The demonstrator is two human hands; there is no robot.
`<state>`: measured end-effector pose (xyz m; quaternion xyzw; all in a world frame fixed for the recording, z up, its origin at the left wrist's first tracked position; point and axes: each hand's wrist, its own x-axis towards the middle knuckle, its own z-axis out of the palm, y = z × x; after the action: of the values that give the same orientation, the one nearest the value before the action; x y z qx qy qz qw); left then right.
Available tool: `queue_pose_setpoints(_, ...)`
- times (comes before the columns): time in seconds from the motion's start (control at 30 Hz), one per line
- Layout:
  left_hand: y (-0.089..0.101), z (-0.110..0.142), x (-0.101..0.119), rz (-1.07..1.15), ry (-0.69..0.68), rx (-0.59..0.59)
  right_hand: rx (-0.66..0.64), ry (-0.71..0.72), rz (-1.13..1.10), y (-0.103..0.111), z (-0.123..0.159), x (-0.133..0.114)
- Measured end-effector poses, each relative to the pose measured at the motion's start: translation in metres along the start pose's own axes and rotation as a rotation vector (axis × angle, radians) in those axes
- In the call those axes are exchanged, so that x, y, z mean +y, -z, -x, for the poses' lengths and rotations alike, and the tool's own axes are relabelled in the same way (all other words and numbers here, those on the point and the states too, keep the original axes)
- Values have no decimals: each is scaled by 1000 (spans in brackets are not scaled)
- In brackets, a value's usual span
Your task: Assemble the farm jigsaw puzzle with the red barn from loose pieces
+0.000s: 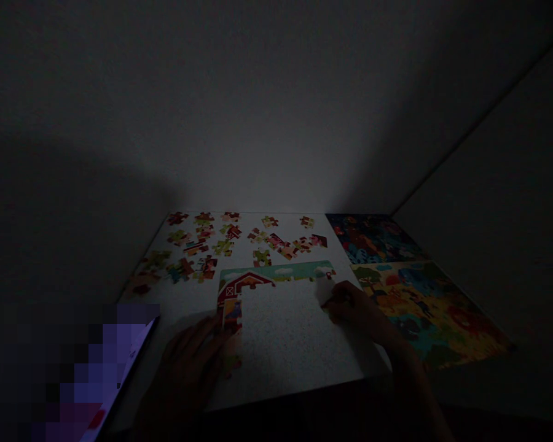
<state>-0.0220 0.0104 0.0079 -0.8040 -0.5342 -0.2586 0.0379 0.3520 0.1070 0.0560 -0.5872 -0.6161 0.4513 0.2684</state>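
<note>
Head view, dim: right hand (350, 310) narrow at 2 o'clock on the white speckled puzzle board (286, 337), any held piece too dark to tell; left hand (184, 368) open at 7 o'clock beside red barn puzzle pieces (242, 283). Loose multicoloured cardboard pieces (205, 242) lie spread apart at 12 o'clock, each in plain sight.

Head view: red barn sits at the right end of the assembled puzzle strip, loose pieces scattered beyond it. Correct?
No: the red barn sits at the left end of the assembled puzzle strip, not the right, as the head view shows. The loose pieces are scattered beyond it, as you said.
</note>
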Motion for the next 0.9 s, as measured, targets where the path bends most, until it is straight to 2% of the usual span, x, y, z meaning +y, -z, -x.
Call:
queue_pose_setpoints(0.23, -7, 5, -3, 4, 13, -3, 39, 61, -163, -4, -8, -4)
queue_pose_setpoints(0.37, -7, 4, -7, 9, -7, -30, 93, 78, -261, -9, -23, -11)
queue_pose_setpoints(0.53, -4, 3, -11, 16, -17, -61, 275, 112, -229, -15, -71, -27)
queue_pose_setpoints(0.6, -4, 3, -11, 2, -38, -34, 325, 129, -222, -19, -95, -34)
queue_pose_setpoints(0.73, -5, 3, -8, -37, -43, 42, 373, 89, -210, -25, -140, -45)
queue_pose_setpoints(0.9, -3, 2, -7, -51, -103, 42, 433, 52, -171, -29, -185, -41)
